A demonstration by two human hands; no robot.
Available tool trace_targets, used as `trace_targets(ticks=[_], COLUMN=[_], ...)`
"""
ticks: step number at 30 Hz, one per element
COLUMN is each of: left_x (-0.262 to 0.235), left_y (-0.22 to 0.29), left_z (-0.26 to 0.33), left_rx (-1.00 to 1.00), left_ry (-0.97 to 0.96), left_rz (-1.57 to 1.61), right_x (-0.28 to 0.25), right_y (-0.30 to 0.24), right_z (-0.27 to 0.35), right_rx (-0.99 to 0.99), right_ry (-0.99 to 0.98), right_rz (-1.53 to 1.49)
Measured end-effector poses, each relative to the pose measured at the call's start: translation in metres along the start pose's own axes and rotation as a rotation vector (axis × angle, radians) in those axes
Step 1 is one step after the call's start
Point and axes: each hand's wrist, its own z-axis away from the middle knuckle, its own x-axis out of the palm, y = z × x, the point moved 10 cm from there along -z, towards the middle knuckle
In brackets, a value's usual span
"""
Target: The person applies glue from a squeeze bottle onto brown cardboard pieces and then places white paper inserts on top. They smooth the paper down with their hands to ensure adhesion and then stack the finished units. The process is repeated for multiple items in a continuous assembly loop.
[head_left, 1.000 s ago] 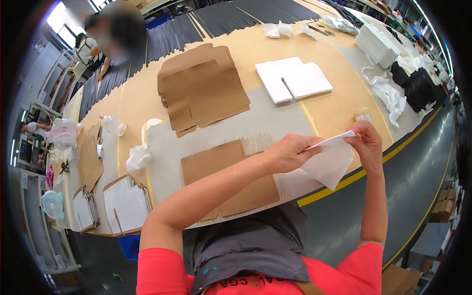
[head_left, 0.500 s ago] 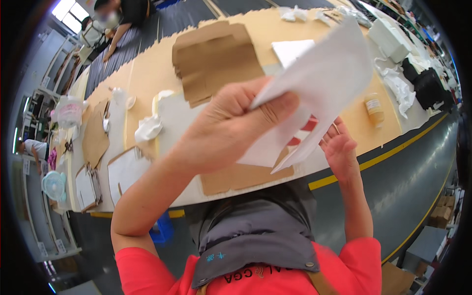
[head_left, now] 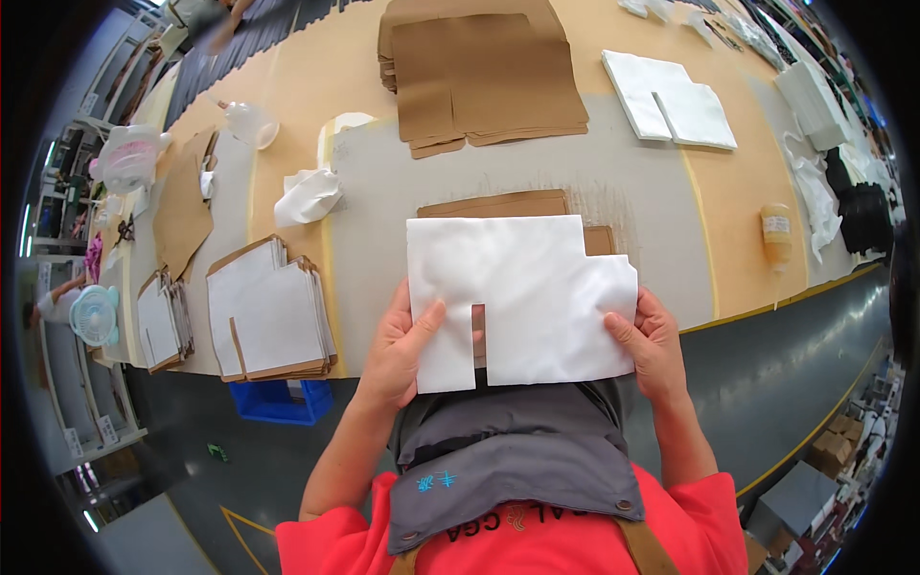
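A white sheet (head_left: 537, 297), with a narrow slot in its near edge and a stepped upper right corner, is held level in front of me. My left hand (head_left: 395, 350) pinches its left edge, thumb on top. At the right edge my right hand (head_left: 652, 343) grips it the same way. Beneath and beyond the sheet lies a brown piece (head_left: 508, 203) on the table, mostly covered. Farther back is a stack of brown pieces (head_left: 489, 81), and to its right a pile of white slotted sheets (head_left: 666, 101).
At left stand stacks of white-faced brown pieces (head_left: 268, 321). A crumpled white wrapper (head_left: 307, 196), a clear squeeze bottle (head_left: 251, 125) and a pale blue fan (head_left: 94, 314) are also leftward. An amber bottle (head_left: 776, 240) stands right. A blue crate (head_left: 278, 401) sits below the table edge.
The white sheet has come down from a raised, tilted position and now lies level. My right hand, then apart from it or barely touching, now grips its right edge. The view has shifted.
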Motion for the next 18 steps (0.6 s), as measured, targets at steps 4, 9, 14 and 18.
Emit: trace_targets(ticks=[4, 9, 14, 18], left_x=[0.005, 0.005, 0.004, 0.005], left_y=[-0.002, 0.002, 0.001, 0.002], left_z=[-0.009, -0.025, -0.035, -0.039], left_rx=[-0.022, -0.031, -0.048, -0.057], left_ry=[0.008, 0.016, 0.013, 0.018], left_rz=[0.043, 0.039, 0.047, 0.045], right_x=[0.002, 0.002, -0.001, -0.001], right_y=[-0.003, -0.004, 0.0, 0.002], right_z=[-0.009, -0.025, -0.036, -0.042], right_rx=[-0.012, 0.021, 0.025, 0.038], right_ry=[0.047, 0.061, 0.063, 0.061], right_rz=[0.035, 0.083, 0.093, 0.101])
